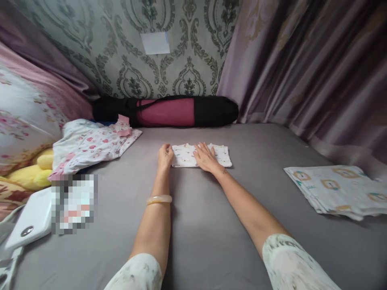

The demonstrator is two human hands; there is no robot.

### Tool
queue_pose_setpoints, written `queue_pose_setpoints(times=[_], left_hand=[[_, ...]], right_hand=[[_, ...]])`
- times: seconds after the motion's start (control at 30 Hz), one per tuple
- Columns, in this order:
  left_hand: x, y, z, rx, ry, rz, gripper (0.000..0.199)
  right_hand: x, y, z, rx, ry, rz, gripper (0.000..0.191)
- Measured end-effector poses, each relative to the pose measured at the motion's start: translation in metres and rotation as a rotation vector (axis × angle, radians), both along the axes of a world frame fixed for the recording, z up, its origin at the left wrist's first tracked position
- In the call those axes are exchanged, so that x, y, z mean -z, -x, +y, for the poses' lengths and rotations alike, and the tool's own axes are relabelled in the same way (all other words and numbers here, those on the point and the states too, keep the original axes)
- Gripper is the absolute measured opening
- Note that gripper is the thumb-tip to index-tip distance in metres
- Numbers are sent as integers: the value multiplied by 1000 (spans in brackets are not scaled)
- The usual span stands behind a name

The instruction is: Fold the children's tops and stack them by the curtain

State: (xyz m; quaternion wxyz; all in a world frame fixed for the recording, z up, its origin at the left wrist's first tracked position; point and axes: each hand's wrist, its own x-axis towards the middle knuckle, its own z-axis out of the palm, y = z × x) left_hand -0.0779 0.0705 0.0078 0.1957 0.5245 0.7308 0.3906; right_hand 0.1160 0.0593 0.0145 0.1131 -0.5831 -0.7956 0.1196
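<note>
A small white printed cloth (222, 155), folded into a flat rectangle, lies on the grey bed sheet (199, 217) in the middle of the view. My right hand (205, 156) rests flat on the cloth with its fingers spread. At the cloth's left end my left hand (165, 155) is closed, its curled fingers pinching the edge. The fingertips are partly hidden behind the knuckles. A pale bangle (159, 199) circles my left forearm.
A folded white cloth with lion prints (335, 189) lies at right. At left are a heart-patterned garment (93, 141), a yellow plush (33, 171) and a white device (33, 217) with a cable. A black and red bag (166, 112) lies along the wall.
</note>
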Motion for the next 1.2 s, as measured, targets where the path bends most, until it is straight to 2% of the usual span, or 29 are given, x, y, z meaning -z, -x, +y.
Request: queue_pose_setpoints(times=[0.1,0.2,0.3,0.4,0.53,0.63,0.87,1.07,1.2], left_hand=[[1,-9,1,52,-56,102,36],[6,-25,3,193,-116,208,34],[12,-39,4,349,-135,323,32],[18,-45,4,436,-129,451,32],[21,-46,0,442,-75,561,35],[20,-47,-4,430,-13,607,40],[14,-54,-8,399,178,631,52],[13,-53,-5,393,215,619,54],[16,-44,8,427,246,619,55]], right_hand=[[-2,-24,-2,89,-29,-30,58],[5,-39,-5,120,4,-76,58],[14,-43,-5,121,0,-106,58],[17,-42,-3,118,-10,-104,58],[11,-51,1,102,25,-55,60],[8,-66,3,160,-13,-56,61],[18,-79,6,178,39,-112,61],[20,-81,13,167,62,-116,60],[23,-86,20,157,14,-112,55]])
